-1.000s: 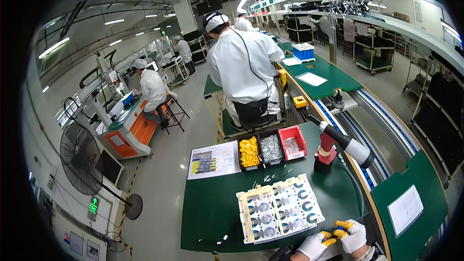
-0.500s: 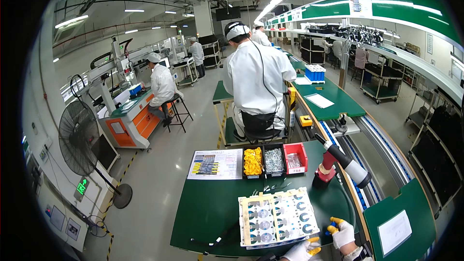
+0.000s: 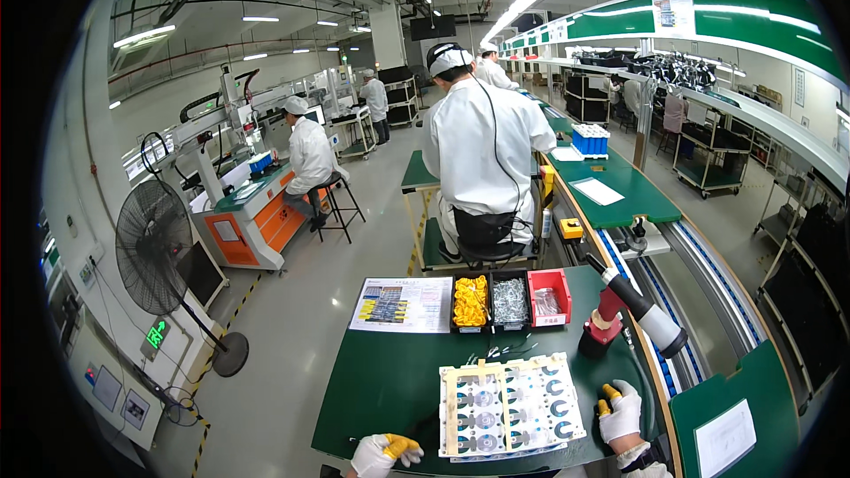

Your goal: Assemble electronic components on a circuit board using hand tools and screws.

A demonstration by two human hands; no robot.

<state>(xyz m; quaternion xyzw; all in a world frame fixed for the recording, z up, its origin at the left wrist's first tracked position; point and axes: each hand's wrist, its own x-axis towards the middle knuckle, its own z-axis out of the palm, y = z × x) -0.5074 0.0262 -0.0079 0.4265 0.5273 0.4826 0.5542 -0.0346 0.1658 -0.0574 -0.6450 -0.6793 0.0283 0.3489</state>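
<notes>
On the near part of the green table (image 3: 390,389) lies a white rectangular block (image 3: 536,398) with rows of round and horseshoe-shaped cut-outs and a yellowish frame over its left part. My left hand (image 3: 386,455), in a white glove with yellow fingertips, is off the block's lower left corner, its fingers stretched toward it with nothing visible in them. Beside the block's right edge is my right hand (image 3: 622,414), gloved the same way. Its fingers are curled, and whatever they may hold is hidden.
Behind the block stand bins of yellow parts (image 3: 470,301), small metal parts (image 3: 510,301) and a red bin (image 3: 550,299). A printed sheet (image 3: 400,305) lies left of them. A black-and-white cylindrical tool (image 3: 651,314) stands right, by the conveyor (image 3: 664,296). A co-worker (image 3: 487,150) sits ahead.
My left hand has moved left, from the block's lower right corner to its lower left. My right hand has shifted slightly upward; the blue thing earlier at its fingers no longer shows.
</notes>
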